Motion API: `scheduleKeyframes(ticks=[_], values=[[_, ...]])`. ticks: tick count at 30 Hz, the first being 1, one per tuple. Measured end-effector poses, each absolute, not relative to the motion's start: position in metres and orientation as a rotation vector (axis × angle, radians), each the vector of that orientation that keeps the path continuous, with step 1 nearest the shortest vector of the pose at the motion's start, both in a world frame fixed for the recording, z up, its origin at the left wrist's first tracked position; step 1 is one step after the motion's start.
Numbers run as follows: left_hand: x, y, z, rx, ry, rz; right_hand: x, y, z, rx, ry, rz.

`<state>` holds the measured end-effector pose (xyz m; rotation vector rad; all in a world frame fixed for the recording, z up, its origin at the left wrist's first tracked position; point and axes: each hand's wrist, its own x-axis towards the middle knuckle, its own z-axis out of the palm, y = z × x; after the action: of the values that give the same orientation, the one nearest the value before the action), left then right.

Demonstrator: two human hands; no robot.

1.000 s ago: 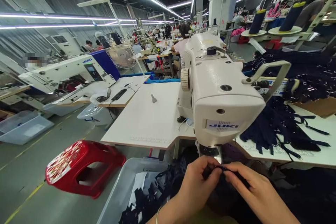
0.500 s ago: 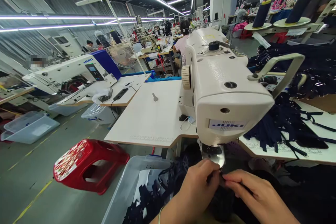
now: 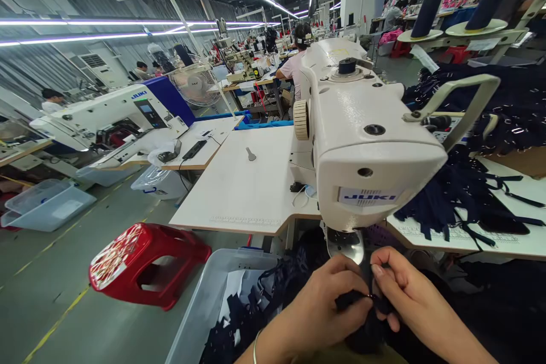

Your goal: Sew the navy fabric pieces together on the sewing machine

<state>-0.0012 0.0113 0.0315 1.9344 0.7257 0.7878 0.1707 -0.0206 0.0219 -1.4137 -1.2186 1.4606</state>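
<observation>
Below the head of the white JUKI sewing machine, both my hands are closed on a dark navy strap. My left hand pinches it where a small shiny metal piece shows at the fingertips; its exact shape is too small to tell. Close beside it, my right hand grips the strap between thumb and fingers. A rounded shiny metal plate on the machine is just above my left hand. The lower part of the strap blends into dark cloth beneath.
A clear plastic bin of navy straps stands at lower left, near a red stool. More navy straps pile on the right table. A small metal tool lies on the white tabletop. Thread cones stand at upper right.
My right hand has risen a little and its fingers have curled in on the strap. My left hand has turned, its fingertips now lower, and more strap shows between the hands.
</observation>
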Motion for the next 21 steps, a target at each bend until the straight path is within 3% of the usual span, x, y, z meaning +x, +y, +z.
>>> scheduleKeyframes(ticks=[4, 13, 21], values=[[-0.005, 0.011, 0.028, 1.888, 0.641, 0.844, 0.179, -0.013, 0.022, -1.374, -1.203, 1.489], [0.001, 0.012, 0.014, 1.413, 0.799, 0.862, 0.205, -0.001, 0.022, -1.467, -1.739, 0.935], [0.005, 0.010, 0.015, 1.232, 0.984, 0.943, 0.199, -0.009, 0.000, -1.359, -1.513, 0.433]])
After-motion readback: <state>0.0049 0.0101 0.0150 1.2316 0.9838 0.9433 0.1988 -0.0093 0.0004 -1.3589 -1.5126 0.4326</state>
